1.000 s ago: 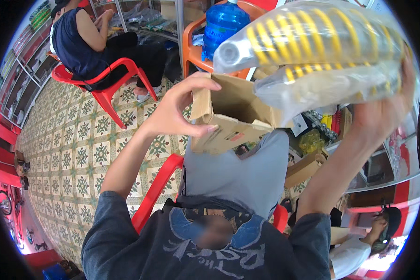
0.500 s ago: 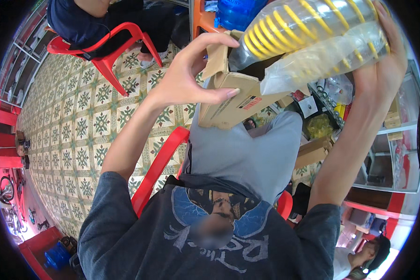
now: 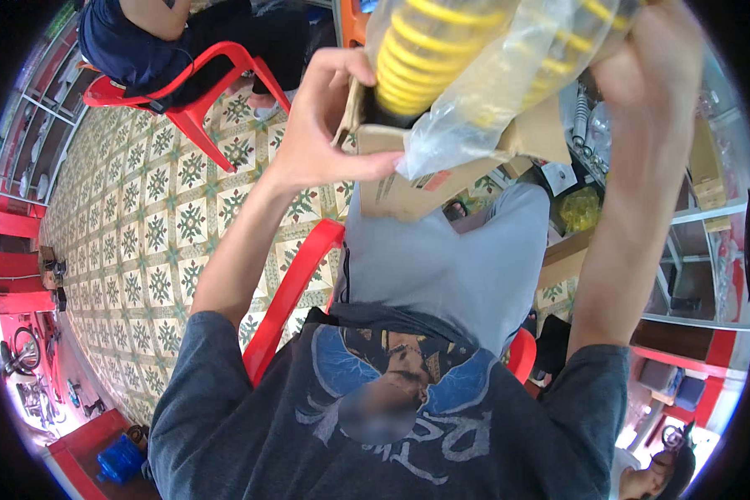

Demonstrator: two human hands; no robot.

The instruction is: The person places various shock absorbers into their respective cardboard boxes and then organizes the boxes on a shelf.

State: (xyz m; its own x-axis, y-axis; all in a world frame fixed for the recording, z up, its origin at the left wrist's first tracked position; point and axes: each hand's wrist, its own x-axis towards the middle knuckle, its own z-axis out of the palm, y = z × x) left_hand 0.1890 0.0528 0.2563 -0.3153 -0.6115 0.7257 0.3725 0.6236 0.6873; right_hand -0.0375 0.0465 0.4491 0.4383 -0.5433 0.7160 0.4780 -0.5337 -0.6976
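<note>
Cardboard box (image 3: 400, 192), flaps open and mouth tilted up, is held above the wearer's grey-trousered lap (image 3: 442, 267). Left hand (image 3: 329, 125) grasps it at the left side, thumb along the near face, fingers at the rim. I count two yellow coil springs (image 3: 429, 37) in clear plastic wrap (image 3: 458, 125); they slant over the box from the far right, and the left one's lower end sits in the mouth. Wrap drapes over the near rim, close by the left thumb. Right hand (image 3: 650, 67) clasps the springs' upper right end; blur keeps me from reading its fingertips. To the right I note a crumpled yellow bag (image 3: 579, 210). Far left: a co-worker (image 3: 133, 42) seated in a red chair (image 3: 196, 100) on patterned floor tiles (image 3: 154, 217).
</note>
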